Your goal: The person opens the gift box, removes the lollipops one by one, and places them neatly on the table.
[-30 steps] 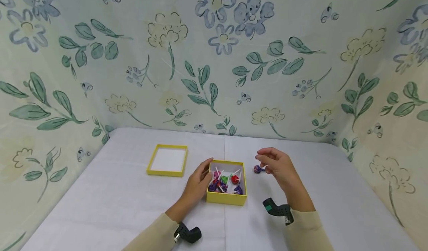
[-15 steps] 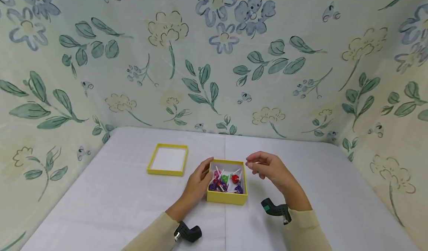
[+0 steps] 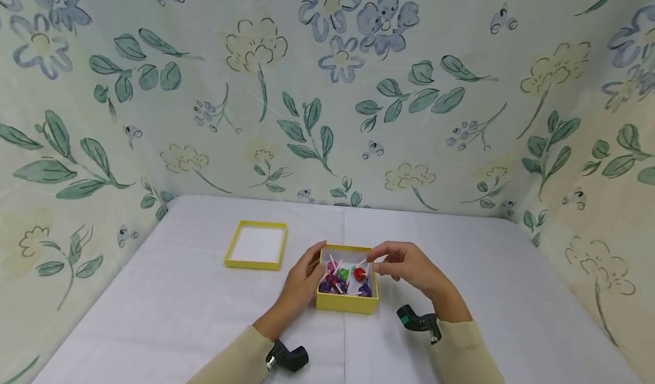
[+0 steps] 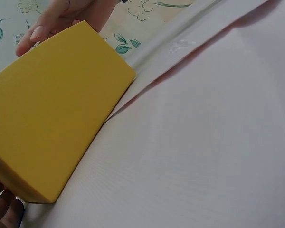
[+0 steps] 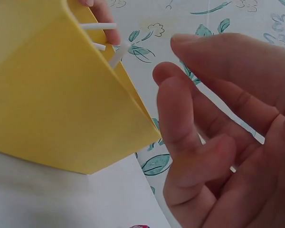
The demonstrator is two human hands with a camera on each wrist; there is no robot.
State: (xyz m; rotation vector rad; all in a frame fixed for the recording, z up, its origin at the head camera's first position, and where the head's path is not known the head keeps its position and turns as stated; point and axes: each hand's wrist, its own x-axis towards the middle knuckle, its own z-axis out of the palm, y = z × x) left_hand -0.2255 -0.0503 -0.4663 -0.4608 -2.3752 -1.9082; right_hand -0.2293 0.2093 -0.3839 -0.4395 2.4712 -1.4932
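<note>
A yellow box [image 3: 344, 302] holds several wrapped lollipops, among them a red one [image 3: 360, 274], a green one [image 3: 343, 273] and purple ones. My left hand [image 3: 301, 281] grips the left side of the box, its fingers along the wall up to the far corner. At the right rim is my right hand [image 3: 408, 265], thumb and forefinger apart near a white stick [image 3: 361, 263]. The right wrist view shows nothing between those fingers, while white sticks [image 5: 99, 26] poke past the box edge. A pink-purple wrapper [image 5: 141, 226] peeks in at the bottom there; the right hand hides that spot in the head view.
The yellow box lid [image 3: 253, 265] lies with its white inside up, behind and left of the box. A white cloth [image 3: 153, 293] covers the table, with a crease running beside the box. Floral fabric [image 3: 327, 145] rises behind and along both sides.
My right hand has moved left from above the purple lollipop on the table to the box's right rim. The left hand and box have stayed in place.
</note>
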